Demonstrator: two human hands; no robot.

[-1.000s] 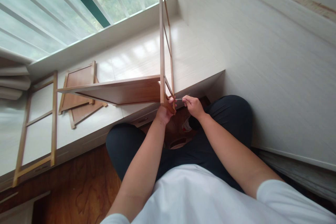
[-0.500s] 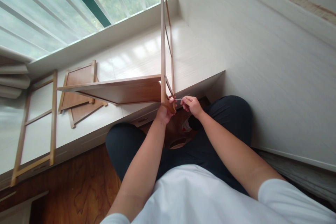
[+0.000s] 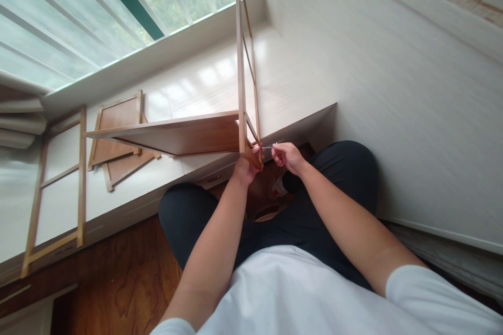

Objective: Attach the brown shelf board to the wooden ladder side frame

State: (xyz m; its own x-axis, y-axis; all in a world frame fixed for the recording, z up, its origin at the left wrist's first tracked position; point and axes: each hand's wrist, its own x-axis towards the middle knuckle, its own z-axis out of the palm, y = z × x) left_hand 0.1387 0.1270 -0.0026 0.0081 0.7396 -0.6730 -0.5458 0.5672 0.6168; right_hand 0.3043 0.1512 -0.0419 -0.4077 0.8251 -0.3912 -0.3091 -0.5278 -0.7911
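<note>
My left hand (image 3: 246,167) is closed around the near end of an upright wooden frame (image 3: 241,89), which has thin crossbars and stands on the window ledge. From that frame a brown wooden panel (image 3: 188,136) with a lighter border reaches out to the left, meeting it close to my left hand. My right hand (image 3: 288,158), just to the right, pinches a thin metal rod (image 3: 268,147) shaped like a hex key shaft. The rod points left at the frame's near end, level with my left fingertips. Its exact contact point is too small to make out.
Two smaller wooden panels (image 3: 118,115) lie overlapped on the pale ledge (image 3: 208,78). Farther left, another ladder-like wooden frame (image 3: 81,178) rests across the ledge's edge. A barred window runs behind, a pale wall (image 3: 393,94) stands to the right, and my knees flank the work.
The upright frame's top has tilted slightly left. My right hand has shifted a little and more of the metal rod shows. My left hand keeps its grip.
</note>
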